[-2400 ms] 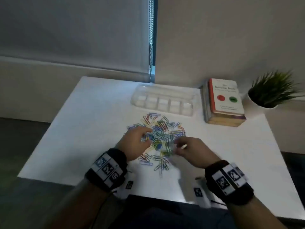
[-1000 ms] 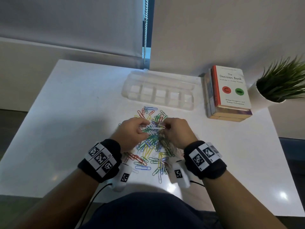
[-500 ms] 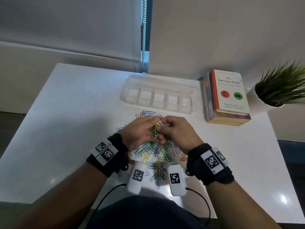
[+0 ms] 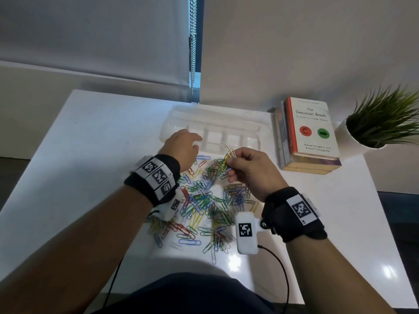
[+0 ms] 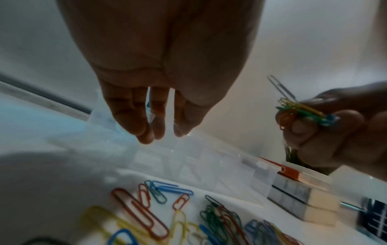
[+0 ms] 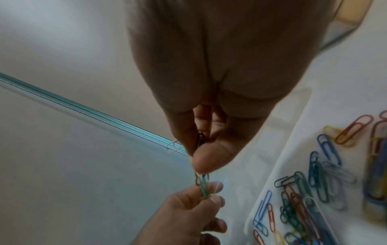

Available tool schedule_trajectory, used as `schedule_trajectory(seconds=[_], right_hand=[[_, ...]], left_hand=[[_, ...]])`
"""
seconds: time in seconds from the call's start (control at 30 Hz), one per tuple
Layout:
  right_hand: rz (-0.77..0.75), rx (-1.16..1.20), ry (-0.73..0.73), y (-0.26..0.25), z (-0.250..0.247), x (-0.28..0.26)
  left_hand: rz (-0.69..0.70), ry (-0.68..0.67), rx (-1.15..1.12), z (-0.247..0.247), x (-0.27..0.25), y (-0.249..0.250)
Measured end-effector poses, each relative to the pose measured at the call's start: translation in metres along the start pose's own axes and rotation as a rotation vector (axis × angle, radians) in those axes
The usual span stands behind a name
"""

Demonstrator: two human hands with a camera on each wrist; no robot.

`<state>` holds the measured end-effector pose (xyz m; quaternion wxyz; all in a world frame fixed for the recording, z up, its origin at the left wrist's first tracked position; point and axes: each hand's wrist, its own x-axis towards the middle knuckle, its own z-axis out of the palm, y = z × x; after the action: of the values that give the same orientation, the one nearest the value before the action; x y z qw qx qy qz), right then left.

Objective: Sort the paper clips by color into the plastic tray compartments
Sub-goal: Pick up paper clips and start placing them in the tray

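Note:
A loose pile of coloured paper clips (image 4: 204,200) lies on the white table in front of me. Behind it stands the clear plastic tray (image 4: 217,112) with a row of small compartments. My right hand (image 4: 231,158) is raised above the pile and pinches a small bunch of clips (image 4: 226,158), yellow, green, red, blue and silver (image 5: 297,109). A green clip (image 6: 204,187) hangs below its thumb. My left hand (image 4: 197,141) hovers over the tray's left end, and its fingertips (image 5: 146,132) seem to pinch a pale clip (image 6: 215,187).
A stack of books (image 4: 310,132) lies right of the tray, with a potted plant (image 4: 383,123) beyond it. A blind chain (image 4: 192,41) hangs behind the tray. Bare table (image 4: 90,143) lies to the left, and a cable (image 4: 278,268) runs near the front edge.
Both hands gathered clips from the pile and lifted a bunch. The left hand has since left the bunch and moved forward over the tray's left end, while the right keeps holding it.

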<state>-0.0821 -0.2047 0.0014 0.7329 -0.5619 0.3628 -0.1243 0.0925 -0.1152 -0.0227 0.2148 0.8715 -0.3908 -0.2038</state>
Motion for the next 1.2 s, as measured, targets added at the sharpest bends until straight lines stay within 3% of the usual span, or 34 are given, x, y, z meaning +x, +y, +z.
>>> schedule_trajectory(seconds=[0.37, 0.43, 0.53, 0.63, 0.7, 0.9, 0.97, 1.2], right_hand=[[0.015, -0.026, -0.013, 0.012, -0.005, -0.009], [0.016, -0.023, -0.023, 0.012, -0.003, -0.01], [0.005, 0.007, -0.055, 0.007, 0.003, -0.012], [-0.021, -0.006, -0.105, -0.001, 0.016, -0.013], [-0.053, -0.093, -0.094, -0.005, 0.023, -0.013], [-0.249, -0.71, 0.008, -0.006, 0.03, -0.005], [-0.28, -0.821, 0.045, -0.006, 0.032, -0.003], [-0.219, -0.566, 0.101, -0.001, 0.029, 0.001]], left_hand=[[0.04, -0.105, 0.022, 0.004, -0.059, -0.017], [0.063, -0.055, -0.042, -0.003, -0.065, -0.013], [0.076, -0.006, -0.417, -0.014, -0.071, 0.002], [-0.072, -0.388, -1.099, -0.018, -0.074, 0.022], [-0.175, -0.517, -1.37, -0.013, -0.07, 0.026], [-0.261, -0.364, -1.501, 0.006, -0.063, 0.025], [-0.271, -0.295, -1.522, 0.009, -0.062, 0.025], [-0.257, -0.19, -1.449, 0.011, -0.058, 0.019]])
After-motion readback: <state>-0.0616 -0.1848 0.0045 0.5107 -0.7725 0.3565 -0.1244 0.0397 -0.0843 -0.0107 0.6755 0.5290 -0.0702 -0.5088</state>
